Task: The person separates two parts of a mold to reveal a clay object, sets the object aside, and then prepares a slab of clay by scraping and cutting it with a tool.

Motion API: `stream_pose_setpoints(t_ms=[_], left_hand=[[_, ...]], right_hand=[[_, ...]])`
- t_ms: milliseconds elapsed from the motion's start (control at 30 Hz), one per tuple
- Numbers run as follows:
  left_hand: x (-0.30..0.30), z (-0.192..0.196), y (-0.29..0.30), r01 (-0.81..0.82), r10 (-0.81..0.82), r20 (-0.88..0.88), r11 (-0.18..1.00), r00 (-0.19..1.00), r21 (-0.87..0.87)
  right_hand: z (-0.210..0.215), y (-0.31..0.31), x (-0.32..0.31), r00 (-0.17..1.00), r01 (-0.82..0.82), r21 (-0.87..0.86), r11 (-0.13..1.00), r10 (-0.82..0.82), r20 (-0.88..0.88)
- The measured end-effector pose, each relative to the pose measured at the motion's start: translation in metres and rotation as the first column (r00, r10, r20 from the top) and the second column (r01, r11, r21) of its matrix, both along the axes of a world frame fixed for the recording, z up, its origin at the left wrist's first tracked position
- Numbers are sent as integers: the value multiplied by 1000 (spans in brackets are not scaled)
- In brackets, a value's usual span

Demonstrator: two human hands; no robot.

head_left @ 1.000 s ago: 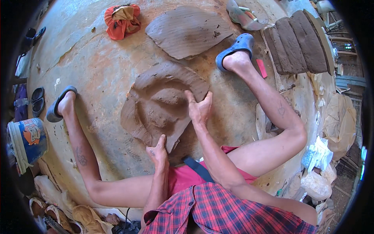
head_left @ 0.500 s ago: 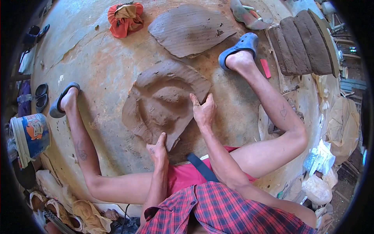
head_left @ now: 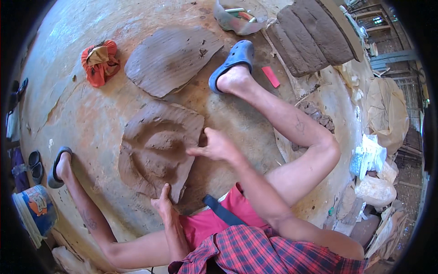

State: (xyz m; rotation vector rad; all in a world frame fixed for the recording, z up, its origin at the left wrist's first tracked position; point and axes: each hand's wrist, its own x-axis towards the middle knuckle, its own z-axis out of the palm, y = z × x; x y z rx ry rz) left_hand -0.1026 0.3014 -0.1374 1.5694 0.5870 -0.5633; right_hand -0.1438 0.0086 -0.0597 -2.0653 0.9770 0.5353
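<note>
A brown clay slab (head_left: 150, 137) lies between my legs, with a raised, thick border and two rounded lumps in its hollowed middle. My left hand (head_left: 165, 205) grips its near edge, thumb pressed on top and fingers mostly hidden beneath. At the right edge, my right hand (head_left: 216, 146) holds the slab too, its thumb stretched across the top surface. Part of that hand's fingers is hidden at the rim. Just beyond lies a second, flatter clay slab (head_left: 166, 59) with a grooved surface, touched by neither hand.
An orange cloth bundle (head_left: 99, 63) sits far left. A clear bowl with tools (head_left: 240, 20) and long clay blocks (head_left: 315, 39) stand far right, near a pink strip (head_left: 271, 76). A bucket (head_left: 36, 210) is at left. My blue clog (head_left: 232, 64) rests beside the flat slab.
The whole view has turned, shifting the scene left and down. My right hand has moved nearer along the slab's right edge, its thumb now pointing left. My left hand keeps its grip.
</note>
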Motion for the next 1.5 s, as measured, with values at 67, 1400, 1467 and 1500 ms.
stream_pose_setpoints(t_ms=[67, 1400, 1467, 1500], left_hand=[[8, 31, -2, 17, -13, -51, 997, 999, 78], [284, 23, -59, 761, -871, 212, 491, 444, 424], [280, 22, -59, 747, -856, 220, 516, 468, 418], [278, 21, -60, 733, -843, 230, 537, 487, 418]], right_hand=[[34, -52, -13, 971, 90, -75, 993, -71, 226], [-22, 85, 177, 791, 147, -64, 987, -79, 607], [-18, 91, 183, 836, 144, -89, 986, -73, 544], [-16, 93, 185, 840, 138, -93, 986, -67, 539]])
